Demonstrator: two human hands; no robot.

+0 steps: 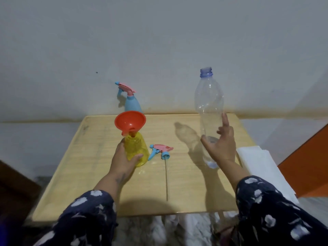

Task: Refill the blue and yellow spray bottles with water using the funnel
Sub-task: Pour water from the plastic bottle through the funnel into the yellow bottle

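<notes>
My left hand (122, 162) grips the yellow spray bottle (136, 150), which stands uncapped on the wooden table (99, 174). An orange funnel (130, 122) sits in its neck. Its pink-and-blue spray head (160, 150) lies on the table just to the right, the dip tube pointing toward me. The blue spray bottle (132, 103) stands at the table's far edge with its spray head on. My right hand (221, 144) is spread against the lower part of a clear plastic bottle (209, 103). That bottle stands upright, has no cap and looks almost empty.
A folded white paper towel (257, 162) lies at the table's right edge. An orange surface (305, 157) is further right. A grey wall stands close behind the table. Crumpled pale fabric lies below the near edge.
</notes>
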